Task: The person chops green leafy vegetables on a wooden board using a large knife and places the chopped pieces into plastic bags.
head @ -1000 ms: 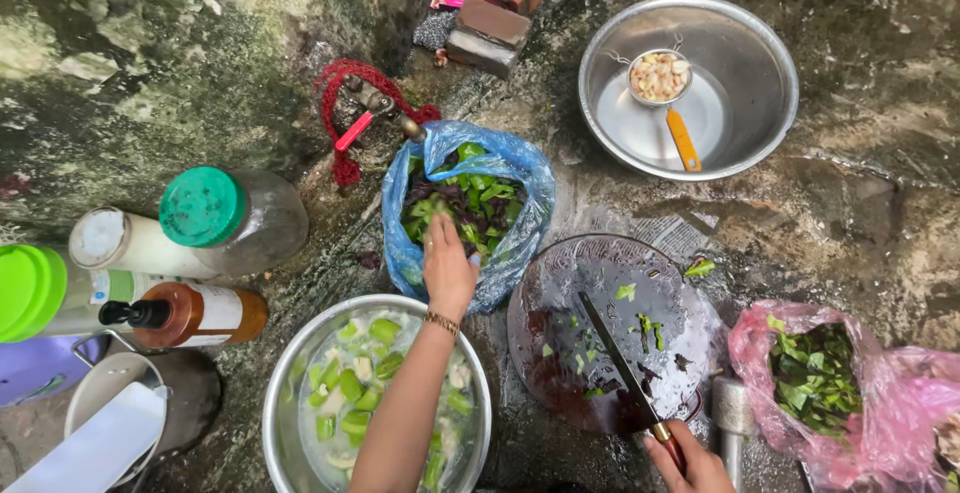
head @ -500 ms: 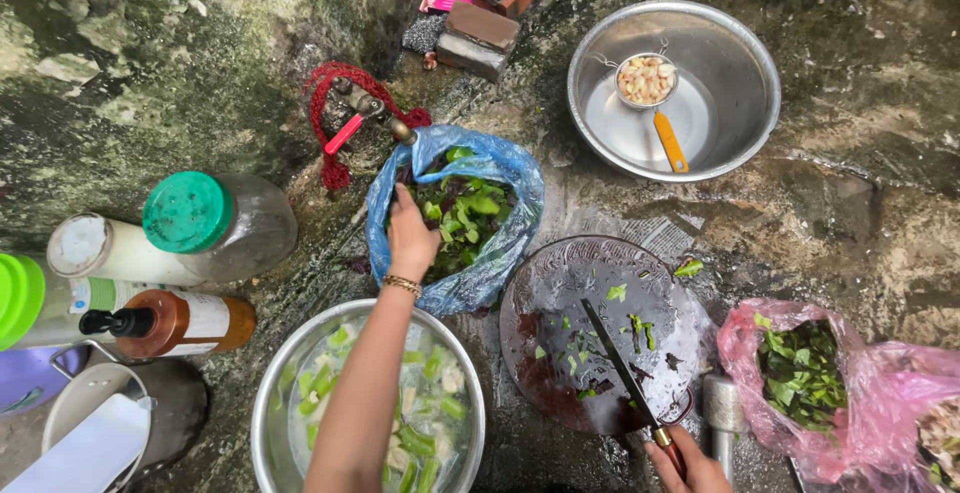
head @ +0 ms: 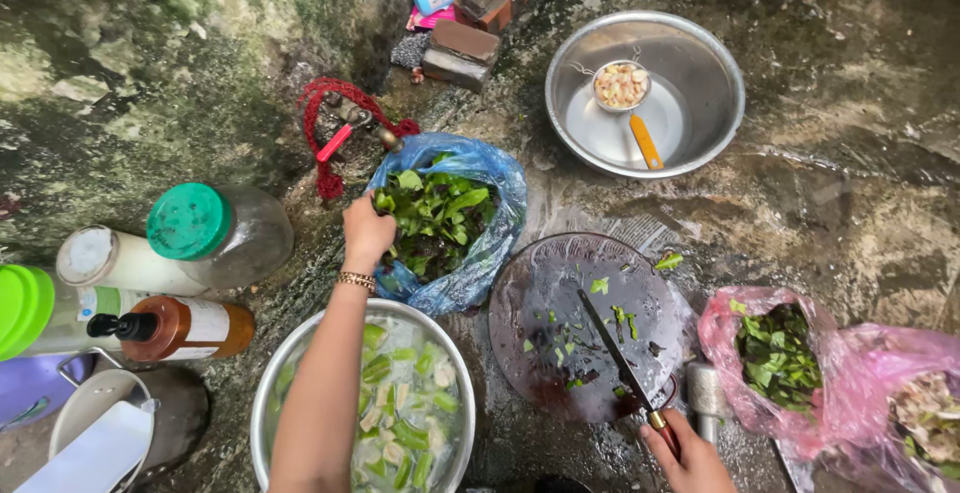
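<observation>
Head view, looking straight down on wet concrete. Nearest, at six o'clock: right hand (head: pixel 690 458) closed round the handle of a knife (head: pixel 620 358), blade lying flat across a round cutting board (head: pixel 585 323) flecked with a few green scraps. At seven o'clock, a metal bowl (head: pixel 268 408) of water with cut green and pale vegetable pieces floating. Just above it, left hand (head: pixel 367 231) curled shut on a bunch of leafy greens (head: pixel 440 215) at the rim of a blue plastic bag (head: pixel 495 223), the greens mostly inside the bag. At four o'clock, a pink bag (head: pixel 725 338) with more leaves, and a second pink bag beside it. At nine o'clock, a jar with a green lid (head: pixel 190 221), a brown sauce bottle (head: pixel 180 328) and a white bottle on their sides. Farthest, at one o'clock, a wide steel basin (head: pixel 715 103) holding a small strainer (head: pixel 622 85) of pale bits with an orange handle.

Judging by this: some vegetables already cut and soaking, board nearly bare, bags well filled, so probably most of the leaves remain uncut.
</observation>
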